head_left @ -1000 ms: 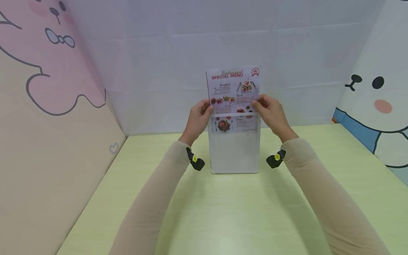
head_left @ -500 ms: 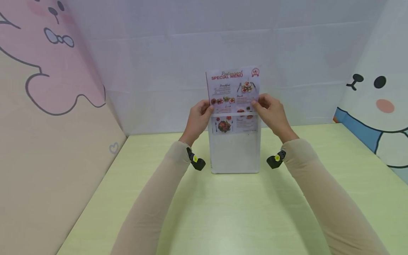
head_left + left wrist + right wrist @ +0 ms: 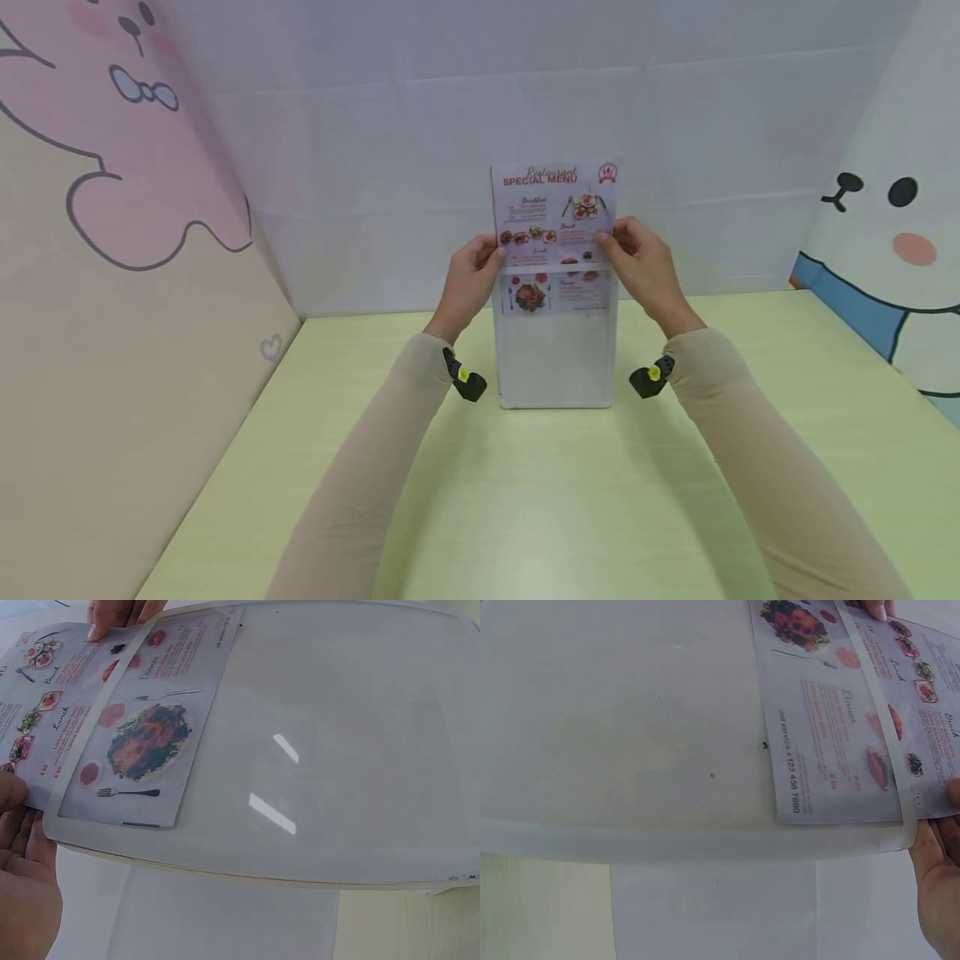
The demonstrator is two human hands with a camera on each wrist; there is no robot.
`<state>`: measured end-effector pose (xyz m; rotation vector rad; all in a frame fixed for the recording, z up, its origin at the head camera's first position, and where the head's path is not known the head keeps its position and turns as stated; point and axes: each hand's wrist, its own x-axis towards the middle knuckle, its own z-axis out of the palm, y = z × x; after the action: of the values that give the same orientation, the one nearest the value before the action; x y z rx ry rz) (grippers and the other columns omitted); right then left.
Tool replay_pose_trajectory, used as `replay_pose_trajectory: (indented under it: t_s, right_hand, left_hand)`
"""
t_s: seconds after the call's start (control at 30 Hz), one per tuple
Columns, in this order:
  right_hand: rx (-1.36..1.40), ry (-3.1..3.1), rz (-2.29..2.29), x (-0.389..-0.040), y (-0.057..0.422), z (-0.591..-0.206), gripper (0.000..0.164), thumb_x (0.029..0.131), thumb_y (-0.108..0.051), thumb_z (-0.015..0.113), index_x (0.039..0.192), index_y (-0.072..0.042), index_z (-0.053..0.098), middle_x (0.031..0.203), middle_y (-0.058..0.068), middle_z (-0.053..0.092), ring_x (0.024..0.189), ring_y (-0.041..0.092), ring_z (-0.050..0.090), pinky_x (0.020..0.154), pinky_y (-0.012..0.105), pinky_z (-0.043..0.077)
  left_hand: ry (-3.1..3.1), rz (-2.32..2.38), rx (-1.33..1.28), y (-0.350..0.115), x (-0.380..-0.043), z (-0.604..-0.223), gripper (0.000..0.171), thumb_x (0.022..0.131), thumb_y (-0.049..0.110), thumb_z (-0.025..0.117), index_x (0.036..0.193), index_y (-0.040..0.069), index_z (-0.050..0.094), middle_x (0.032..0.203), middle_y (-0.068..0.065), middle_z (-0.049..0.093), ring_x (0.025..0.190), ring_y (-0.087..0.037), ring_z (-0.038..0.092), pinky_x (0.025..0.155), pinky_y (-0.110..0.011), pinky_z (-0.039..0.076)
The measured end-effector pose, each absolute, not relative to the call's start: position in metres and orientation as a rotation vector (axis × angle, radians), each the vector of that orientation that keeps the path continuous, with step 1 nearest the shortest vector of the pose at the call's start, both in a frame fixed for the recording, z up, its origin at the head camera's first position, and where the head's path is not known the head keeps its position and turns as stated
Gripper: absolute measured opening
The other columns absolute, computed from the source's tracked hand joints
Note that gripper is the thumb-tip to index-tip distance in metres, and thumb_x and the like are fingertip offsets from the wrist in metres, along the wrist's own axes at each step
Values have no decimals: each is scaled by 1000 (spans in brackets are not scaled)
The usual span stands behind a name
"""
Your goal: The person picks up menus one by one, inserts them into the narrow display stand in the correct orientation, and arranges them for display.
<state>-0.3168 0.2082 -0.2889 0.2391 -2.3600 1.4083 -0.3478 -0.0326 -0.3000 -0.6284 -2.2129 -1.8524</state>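
A printed restaurant menu sheet (image 3: 557, 208) stands upright with its lower part inside a white-framed, clear-fronted display holder (image 3: 556, 362) on the table. Its upper part sticks out above the holder's top rim. My left hand (image 3: 467, 279) pinches the sheet's left edge just above the rim, thumb in front. At the opposite edge my right hand (image 3: 643, 267) pinches the sheet the same way. In the left wrist view the menu's bottom edge (image 3: 176, 814) shows behind the clear front. The fingers behind the sheet are mostly hidden.
The pale yellow-green table (image 3: 517, 500) runs back to a white sheet-covered wall (image 3: 420, 167). A cartoon-printed panel (image 3: 135, 333) stands on the left, and another cartoon panel (image 3: 900, 250) on the right. A small black camera (image 3: 470, 383) sits at my left wrist.
Both hands keep their pinch on the menu sheet, and its depth in the holder looks about the same. The whole view has shifted slightly; hands, sheet and holder appear a little further right.
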Motion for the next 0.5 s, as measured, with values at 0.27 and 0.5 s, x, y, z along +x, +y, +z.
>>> replay_pose_trajectory:
  t_s: [0.27,0.5]
  right_hand:
    - [230,-2371,1430,-315,206,-287,37,100,-35,51,116,-2,55,119,17,62,104,22,56,92,38,44]
    - [222,-2384,1437,-314,204,-286,32,100,-28,51,113,1,54,121,19,61,112,27,56,102,45,42]
  left_hand:
    - [-2238,-1857,-627,-36,-347,-299,30,101,17,50,127,3,57,121,-14,64,104,-22,63,92,-33,51]
    - [-2254,-1849,-625,-39,-348,-298,31,101,18,50,126,2,57,120,-15,65,103,-22,64,91,-33,51]
